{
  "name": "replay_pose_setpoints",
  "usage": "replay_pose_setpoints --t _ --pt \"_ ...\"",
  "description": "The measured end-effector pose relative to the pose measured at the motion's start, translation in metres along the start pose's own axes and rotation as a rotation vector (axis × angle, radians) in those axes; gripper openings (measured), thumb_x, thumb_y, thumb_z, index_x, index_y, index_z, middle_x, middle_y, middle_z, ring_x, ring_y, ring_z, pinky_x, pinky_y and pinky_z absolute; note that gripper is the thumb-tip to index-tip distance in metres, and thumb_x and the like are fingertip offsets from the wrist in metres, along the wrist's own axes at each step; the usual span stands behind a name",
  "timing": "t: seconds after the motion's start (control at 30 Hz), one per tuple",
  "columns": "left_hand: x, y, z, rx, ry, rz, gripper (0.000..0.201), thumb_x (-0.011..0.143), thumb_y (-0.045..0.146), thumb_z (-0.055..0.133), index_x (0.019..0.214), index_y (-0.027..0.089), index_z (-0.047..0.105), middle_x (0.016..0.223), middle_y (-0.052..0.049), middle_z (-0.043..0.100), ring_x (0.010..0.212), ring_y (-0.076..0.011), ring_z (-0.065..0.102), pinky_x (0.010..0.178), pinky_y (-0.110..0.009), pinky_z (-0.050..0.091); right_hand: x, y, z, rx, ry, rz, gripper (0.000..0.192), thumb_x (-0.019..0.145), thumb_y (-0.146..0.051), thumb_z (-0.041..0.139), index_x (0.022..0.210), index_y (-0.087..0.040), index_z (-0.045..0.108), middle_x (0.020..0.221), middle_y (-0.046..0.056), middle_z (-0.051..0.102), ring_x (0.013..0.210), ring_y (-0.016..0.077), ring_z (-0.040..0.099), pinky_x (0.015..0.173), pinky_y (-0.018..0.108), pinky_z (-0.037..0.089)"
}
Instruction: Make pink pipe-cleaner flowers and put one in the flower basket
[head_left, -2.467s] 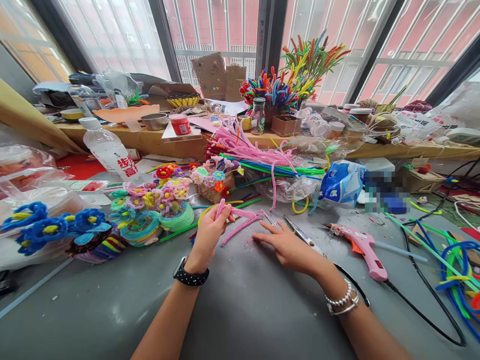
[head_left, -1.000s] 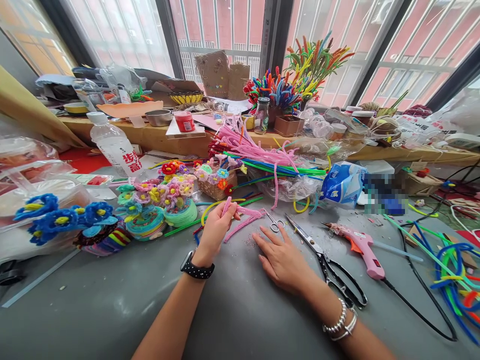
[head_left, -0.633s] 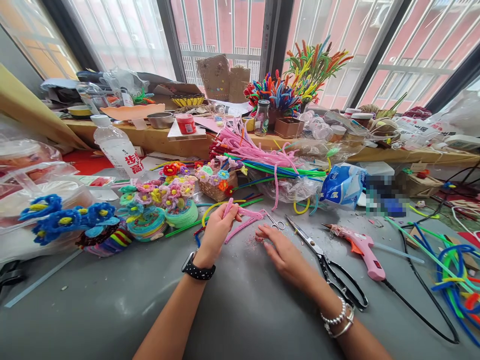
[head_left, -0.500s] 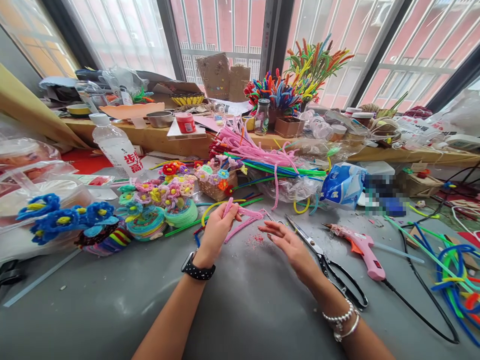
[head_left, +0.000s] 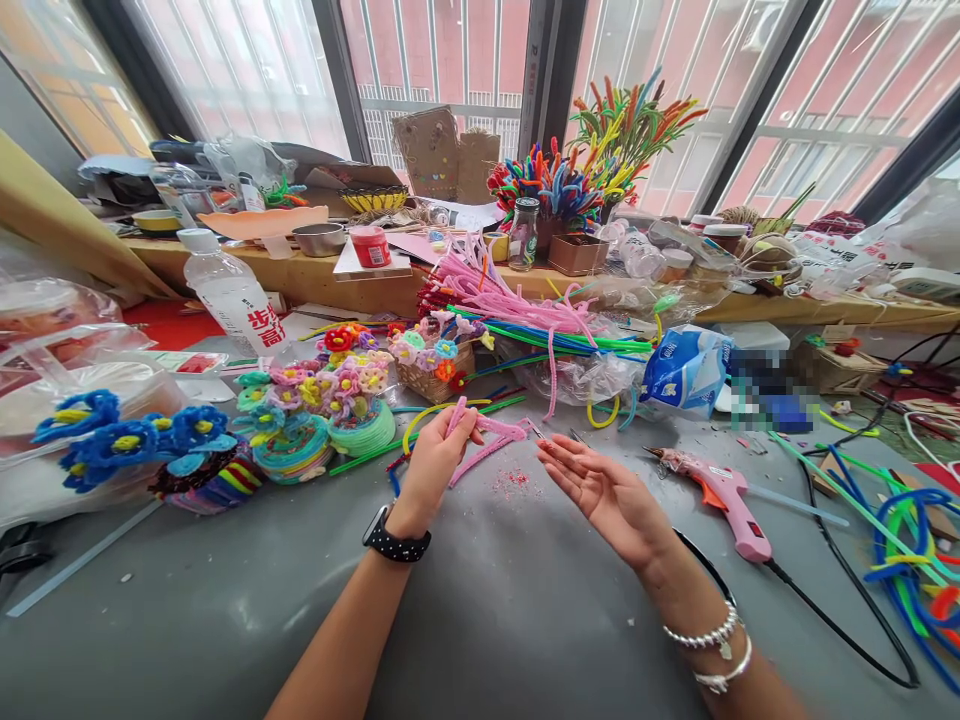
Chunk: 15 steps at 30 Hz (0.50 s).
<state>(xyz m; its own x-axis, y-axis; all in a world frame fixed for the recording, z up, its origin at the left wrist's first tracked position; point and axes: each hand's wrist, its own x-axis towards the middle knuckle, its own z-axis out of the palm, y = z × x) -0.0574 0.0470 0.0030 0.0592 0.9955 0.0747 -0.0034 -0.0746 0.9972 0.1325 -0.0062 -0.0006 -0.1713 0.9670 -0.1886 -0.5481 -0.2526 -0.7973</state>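
Right hand (head_left: 609,492) hovers palm-up, fingers spread, empty, above the grey table (head_left: 465,620). Left hand (head_left: 433,462) pinches a bent pink pipe cleaner (head_left: 480,432), fuzzy and kinked, its loose ends lying on the table just beyond. Farther right lies a pink glue gun (head_left: 720,490).

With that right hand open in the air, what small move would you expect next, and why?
Probably the right hand reaches to the pink pipe cleaner: the left hand pinches its end, the other end lies free on the table.
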Motion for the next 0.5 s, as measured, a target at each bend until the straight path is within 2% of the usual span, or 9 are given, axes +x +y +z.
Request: replay_pose_setpoints --t 0.1,0.17,0.33,0.4,0.5 --pt "0.0 0.0 0.0 0.011 -0.001 -0.012 0.031 0.074 0.044 0.05 0.065 0.014 0.051 0.056 0.002 0.048 0.04 -0.003 0.022 0.037 -0.018 0.015 -0.004 -0.024 -0.009 0.008 0.097 -0.063 0.026 0.072 -0.014 0.045 0.095 -0.012 0.057 0.109 0.01 0.06 0.105 0.0184 0.053 0.099 0.033 0.035" --pt "-0.001 0.0 0.0 0.02 -0.004 -0.013 0.031 0.074 0.044 0.049 0.066 0.014 0.052 0.056 0.003 0.048 0.039 -0.0029 0.022 0.037 -0.019 0.015 -0.006 -0.043 -0.022 -0.005 0.203 -0.153 0.026 0.07 -0.01 0.045 0.092 -0.012 0.058 0.105 0.01 0.061 0.101 0.0175 0.055 0.096 0.031 0.039" --pt "-0.003 0.004 0.001 0.015 -0.012 -0.011 0.032 0.073 0.043 0.05 0.062 0.014 0.051 0.054 0.003 0.047 0.039 -0.0037 0.023 0.037 -0.019 0.016 -0.003 -0.093 -0.066 -0.049 0.595 -0.462 0.027 0.063 0.002 0.04 0.079 -0.01 0.057 0.095 0.013 0.061 0.088 0.0146 0.061 0.085 0.025 0.047" --pt "-0.003 0.005 0.002 0.014 -0.006 -0.018 0.031 0.073 0.044 0.05 0.063 0.014 0.051 0.055 0.003 0.047 0.04 -0.0039 0.024 0.037 -0.019 0.017 0.001 -0.108 -0.079 -0.102 0.682 -0.496 0.025 0.064 0.003 0.039 0.076 -0.01 0.056 0.095 0.016 0.06 0.086 0.0146 0.062 0.081 0.024 0.047" --pt "-0.003 0.005 0.002 0.01 0.005 -0.022 0.031 0.073 0.044 0.05 0.068 0.014 0.052 0.057 0.002 0.05 0.04 -0.0038 0.025 0.037 -0.019 0.017 0.013 -0.123 -0.09 -0.307 0.807 -0.523 0.025 0.064 0.005 0.035 0.071 -0.012 0.052 0.093 0.016 0.06 0.081 0.012 0.063 0.077 0.023 0.047"
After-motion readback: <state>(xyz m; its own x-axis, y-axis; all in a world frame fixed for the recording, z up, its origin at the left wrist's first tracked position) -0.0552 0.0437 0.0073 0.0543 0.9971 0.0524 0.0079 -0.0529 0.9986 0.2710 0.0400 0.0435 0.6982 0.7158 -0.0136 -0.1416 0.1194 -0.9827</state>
